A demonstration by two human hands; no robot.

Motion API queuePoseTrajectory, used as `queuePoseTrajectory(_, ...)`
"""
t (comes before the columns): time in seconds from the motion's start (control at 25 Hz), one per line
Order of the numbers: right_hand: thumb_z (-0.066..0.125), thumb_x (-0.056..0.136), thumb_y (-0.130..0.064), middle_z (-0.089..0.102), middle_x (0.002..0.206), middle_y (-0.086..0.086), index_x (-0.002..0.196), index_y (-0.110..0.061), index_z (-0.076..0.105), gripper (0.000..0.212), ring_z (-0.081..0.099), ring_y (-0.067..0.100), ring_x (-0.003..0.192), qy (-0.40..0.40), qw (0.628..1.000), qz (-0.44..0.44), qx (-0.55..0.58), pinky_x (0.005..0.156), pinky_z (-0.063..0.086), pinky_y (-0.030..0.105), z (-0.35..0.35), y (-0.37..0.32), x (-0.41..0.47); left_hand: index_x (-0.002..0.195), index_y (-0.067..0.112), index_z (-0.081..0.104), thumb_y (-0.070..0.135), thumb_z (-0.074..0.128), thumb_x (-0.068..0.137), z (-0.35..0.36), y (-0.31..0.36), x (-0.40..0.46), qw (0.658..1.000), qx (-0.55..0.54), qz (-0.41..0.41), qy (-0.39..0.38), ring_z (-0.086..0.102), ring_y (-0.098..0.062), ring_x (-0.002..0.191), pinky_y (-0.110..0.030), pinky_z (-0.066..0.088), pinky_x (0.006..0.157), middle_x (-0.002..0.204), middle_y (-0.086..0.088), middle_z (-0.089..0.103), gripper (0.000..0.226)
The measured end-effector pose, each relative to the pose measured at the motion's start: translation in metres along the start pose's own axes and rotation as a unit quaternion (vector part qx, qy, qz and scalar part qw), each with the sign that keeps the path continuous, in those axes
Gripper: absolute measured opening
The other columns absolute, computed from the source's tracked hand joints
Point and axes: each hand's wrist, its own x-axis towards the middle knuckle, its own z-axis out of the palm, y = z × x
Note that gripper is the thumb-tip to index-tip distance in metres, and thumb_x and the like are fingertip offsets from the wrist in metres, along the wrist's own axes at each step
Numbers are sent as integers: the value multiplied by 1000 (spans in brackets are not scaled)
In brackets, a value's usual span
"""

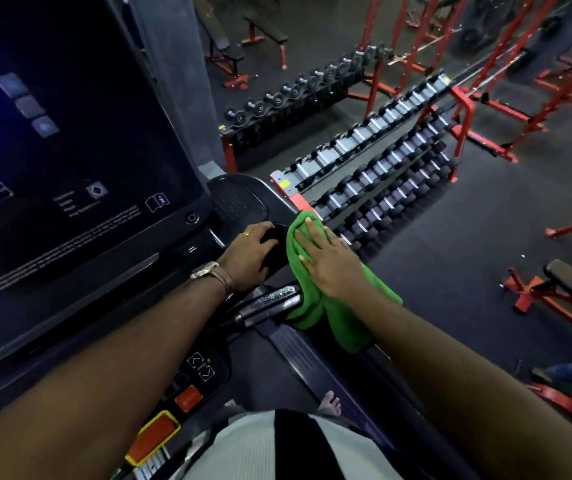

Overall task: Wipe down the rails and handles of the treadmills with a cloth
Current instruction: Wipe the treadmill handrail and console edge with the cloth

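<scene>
I stand on a treadmill and face its right side. My right hand (326,259) lies flat with straight fingers on a green cloth (315,306) and presses it onto the treadmill's right rail (298,348). The cloth drapes over the rail and part of the silver handle (269,304). My left hand (251,252), with a ring and a wristwatch, rests beside the cloth on the dark console tray (239,202), its fingers curved over a black rounded part.
The large dark console screen (70,150) fills the left. An orange and yellow stop button (154,438) sits low on the console. Dumbbell racks (374,168) stand right of the treadmill. Red benches and frames stand on the dark gym floor (485,230).
</scene>
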Motion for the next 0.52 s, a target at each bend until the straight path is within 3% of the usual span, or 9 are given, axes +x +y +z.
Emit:
queuePoseTrajectory(0.08, 28, 104, -45, 5, 164, 0, 155, -26, 16, 55, 13, 24, 149, -19, 996, -76, 52, 120, 20, 43, -1, 23, -2, 123, 5, 57, 19, 70, 71, -1, 4, -4, 1000, -12, -14, 10, 35, -40, 130, -44, 36, 108, 142, -25, 36, 56)
queuePoseTrajectory(0.2, 30, 104, -44, 8, 164, 2, 155, -23, 19, 56, 21, 26, 147, -56, 983, 20, 176, 117, 22, 41, -10, 27, 26, 124, 5, 56, 19, 70, 71, -1, 9, -6, 997, -36, -55, 37, 36, -38, 128, -42, 34, 109, 141, -22, 37, 57)
queuePoseTrajectory(0.24, 30, 104, -43, 8, 164, 4, 154, -23, 19, 55, 21, 27, 147, -57, 984, 36, 164, 117, 23, 42, -10, 15, 36, 126, 7, 55, 21, 70, 72, -2, 11, -5, 996, -32, -76, 44, 35, -37, 129, -42, 34, 108, 141, -21, 37, 59)
queuePoseTrajectory(0.32, 29, 105, -42, 5, 164, 6, 154, -23, 18, 54, 17, 27, 148, -18, 995, -44, 84, 121, 17, 42, -6, 5, 39, 132, 12, 50, 26, 69, 73, -2, 16, -4, 991, -5, -126, 48, 32, -35, 131, -43, 31, 109, 144, -17, 35, 63)
queuePoseTrajectory(0.4, 29, 104, -42, 1, 164, 2, 155, -27, 17, 54, 13, 25, 149, -20, 992, -103, 76, 121, 10, 37, -2, 22, 34, 135, 13, 46, 27, 68, 74, -4, 17, -5, 987, 6, -152, 44, 31, -34, 132, -43, 30, 110, 144, -16, 34, 67)
queuePoseTrajectory(0.52, 30, 104, -42, 0, 164, 0, 155, -28, 17, 54, 17, 30, 147, -49, 990, -34, 126, 120, 16, 41, -5, 16, 61, 136, 5, 43, 22, 66, 75, -7, 12, -10, 981, 3, -183, 59, 33, -34, 130, -39, 30, 112, 141, -19, 38, 66)
